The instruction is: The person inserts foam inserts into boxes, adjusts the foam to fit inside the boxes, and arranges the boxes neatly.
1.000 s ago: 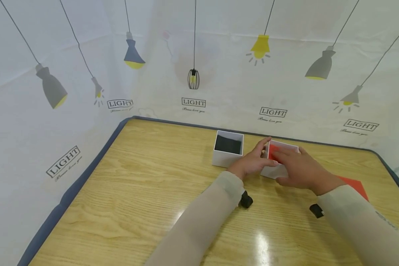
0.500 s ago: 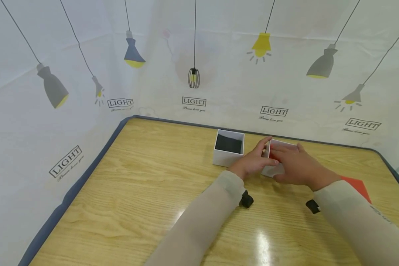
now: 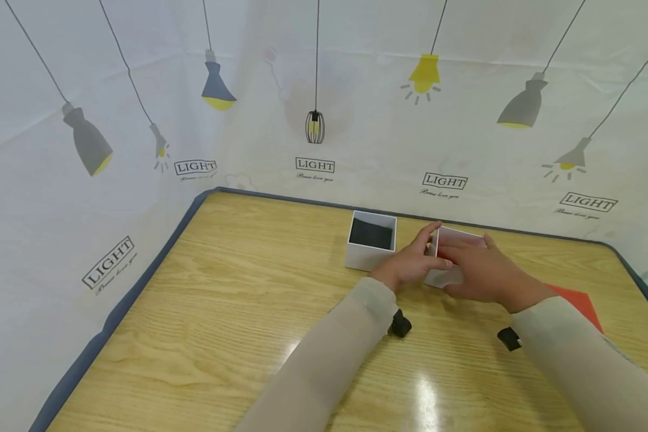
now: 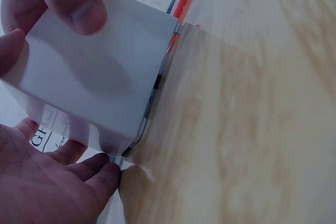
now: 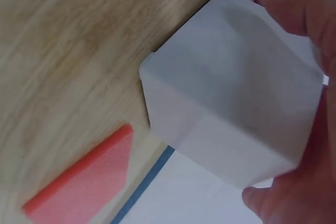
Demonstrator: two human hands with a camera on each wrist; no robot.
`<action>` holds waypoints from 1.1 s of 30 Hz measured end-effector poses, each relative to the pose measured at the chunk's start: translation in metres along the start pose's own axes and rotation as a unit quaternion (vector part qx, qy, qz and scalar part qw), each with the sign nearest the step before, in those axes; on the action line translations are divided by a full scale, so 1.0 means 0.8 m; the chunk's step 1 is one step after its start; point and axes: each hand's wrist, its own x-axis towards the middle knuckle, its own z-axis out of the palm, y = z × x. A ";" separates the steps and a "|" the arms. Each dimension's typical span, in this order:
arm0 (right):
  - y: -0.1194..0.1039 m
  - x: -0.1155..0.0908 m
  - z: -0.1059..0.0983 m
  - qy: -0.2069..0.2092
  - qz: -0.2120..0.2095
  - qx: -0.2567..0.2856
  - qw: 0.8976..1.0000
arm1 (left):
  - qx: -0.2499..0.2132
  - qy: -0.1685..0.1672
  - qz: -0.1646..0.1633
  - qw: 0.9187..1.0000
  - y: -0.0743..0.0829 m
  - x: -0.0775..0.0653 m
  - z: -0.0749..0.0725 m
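In the head view an open-topped white box (image 3: pixel 444 277) stands near the table's back edge, with both hands on it. My left hand (image 3: pixel 412 263) holds its left side, the thumb at the front rim and the fingers along the side wall, as the left wrist view confirms. My right hand (image 3: pixel 483 273) reaches over the rim; some fingers dip inside against a red piece (image 3: pixel 440 252), mostly covered by that hand. In the right wrist view the right thumb (image 5: pixel 291 17) touches the front wall and another fingertip (image 5: pixel 254 198) lies by the side wall.
A second white box (image 3: pixel 363 257) with a black lining or insert (image 3: pixel 371 234) stands just left of the hands. A flat red foam-like slab (image 3: pixel 578 303) lies right of the right wrist on the wooden table (image 3: pixel 221 288). A printed white curtain (image 3: pixel 367 180) encloses the back and sides.
The right fingers have moved slightly left and deeper into the box, leaving less of the red piece showing. My left hand and both boxes stay put.
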 end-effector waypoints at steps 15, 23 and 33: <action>0.025 -0.063 -0.016 0.075 0.129 0.151 0.977 | -0.007 0.013 -0.018 1.000 -0.003 0.000 -0.001; 0.050 -0.102 -0.016 0.116 0.160 0.190 0.962 | -0.012 0.006 -0.015 1.000 -0.003 0.000 0.000; 0.084 -0.146 0.012 0.141 0.226 0.204 0.942 | -0.004 0.007 -0.015 1.000 -0.002 0.002 0.000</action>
